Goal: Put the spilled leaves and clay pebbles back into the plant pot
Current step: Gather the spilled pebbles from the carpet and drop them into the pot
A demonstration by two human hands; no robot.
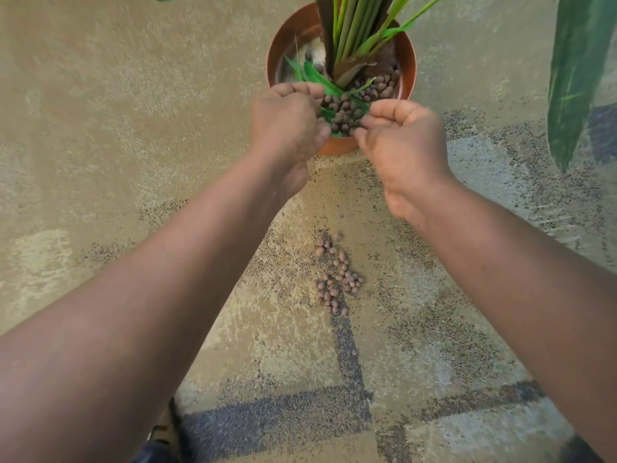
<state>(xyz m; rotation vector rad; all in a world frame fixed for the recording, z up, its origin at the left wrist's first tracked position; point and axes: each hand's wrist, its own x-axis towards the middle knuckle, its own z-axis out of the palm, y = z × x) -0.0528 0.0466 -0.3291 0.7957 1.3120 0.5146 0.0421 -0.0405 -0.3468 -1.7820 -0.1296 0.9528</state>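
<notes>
A: Left hand (287, 118)?
B: Cupped, fingers curled round pebbles and leaves over the pot (409, 61) at 12 o'clock, so they drop in.
A: Right hand (397, 138)?
B: Same, curled holding the scoop. Spilled pebbles (335, 279) remain on the carpet (100, 128), 6 o'clock of pot.

Both bare forearms extend forward, converging toward centre. Left hand (287, 118): back facing up, fingers curled inward and down, thumb tucked toward the right hand. Right hand (399, 138): knuckles up, fingers (384, 110) curled toward the left hand, thumb side nearest the left. The two hands sit close, cupped toward each other, fingertips nearly meeting.
</notes>
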